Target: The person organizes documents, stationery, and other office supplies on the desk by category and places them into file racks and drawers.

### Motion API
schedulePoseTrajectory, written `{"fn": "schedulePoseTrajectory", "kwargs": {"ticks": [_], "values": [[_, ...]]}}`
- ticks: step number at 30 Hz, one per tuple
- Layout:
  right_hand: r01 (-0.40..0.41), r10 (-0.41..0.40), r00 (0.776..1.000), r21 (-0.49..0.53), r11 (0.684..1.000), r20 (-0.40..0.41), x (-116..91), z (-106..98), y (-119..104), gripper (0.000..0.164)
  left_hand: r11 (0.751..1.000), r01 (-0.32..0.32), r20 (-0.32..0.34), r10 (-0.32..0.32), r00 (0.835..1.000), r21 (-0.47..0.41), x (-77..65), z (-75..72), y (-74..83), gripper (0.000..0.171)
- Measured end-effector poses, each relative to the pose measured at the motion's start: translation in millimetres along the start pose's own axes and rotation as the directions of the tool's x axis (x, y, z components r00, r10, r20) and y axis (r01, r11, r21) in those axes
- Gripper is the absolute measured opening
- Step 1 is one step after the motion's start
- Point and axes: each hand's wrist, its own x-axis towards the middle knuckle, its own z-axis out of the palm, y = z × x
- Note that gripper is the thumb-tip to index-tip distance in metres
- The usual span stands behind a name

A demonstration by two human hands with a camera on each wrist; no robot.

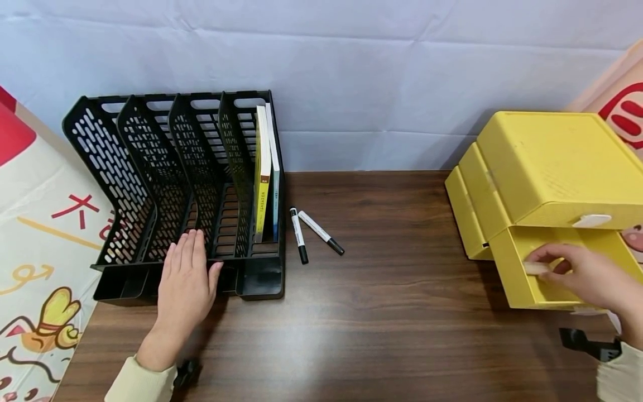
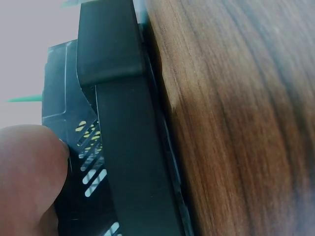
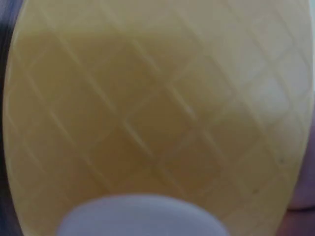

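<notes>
One "大" (image 1: 77,204) is showing left of the rack (image 1: 261,282); the straight-fingered left hand (image 1: 186,285) is touching its front; rightward, the right hand (image 1: 585,271) is fingertip-pinching a pale block (image 1: 535,268).

The rack (image 1: 260,279) is showing slotted black, the table (image 1: 382,312) streaky brown, the pinched piece (image 1: 536,268) cream, the drawer unit (image 1: 593,156) yellow, its blurred front (image 3: 147,113) apparently bearing diamond latticework.
</notes>
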Motion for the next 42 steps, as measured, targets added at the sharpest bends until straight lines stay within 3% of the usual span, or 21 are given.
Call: {"fn": "schedulePoseTrajectory", "kwargs": {"ticks": [4, 11, 20, 29, 36, 42], "values": [[0.012, -0.013, 1.000, 0.033, 0.999, 0.020, 0.6, 3.1, 2.7, 0.028, 1.000, -0.003, -0.004, 0.003, 1.000, 0.000, 0.1, 0.0, 0.2, 0.064], [-0.041, 0.036, 0.996, 0.067, 0.997, 0.080, 0.7, 2.1, 0.7, 0.020, 1.000, -0.017, -0.017, 0.017, 1.000, 0.003, 0.9, 0.7, -0.6, 0.065], [0.039, -0.042, 0.999, 0.157, 0.987, 0.018, 0.2, 6.5, -5.2, 0.022, 1.000, -0.012, -0.007, 0.012, 1.000, 0.006, 1.1, 0.5, -0.8, 0.065], [0.035, -0.040, 0.997, 0.078, 0.996, 0.068, 3.5, 11.2, -16.0, 0.021, 1.000, -0.009, -0.008, 0.009, 1.000, 0.013, 0.0, 1.9, -1.0, 0.068], [0.079, -0.080, 0.996, 0.029, 0.996, 0.039, 5.1, 13.9, -19.9, 0.023, 1.000, -0.011, -0.010, 0.012, 1.000, 0.006, -1.1, 1.3, -1.6, 0.064], [0.033, -0.035, 0.997, 0.022, 0.999, 0.062, 6.6, 10.0, -24.7, 0.020, 1.000, -0.012, -0.012, 0.012, 1.000, 0.003, -1.0, 0.8, -1.2, 0.064]]}}
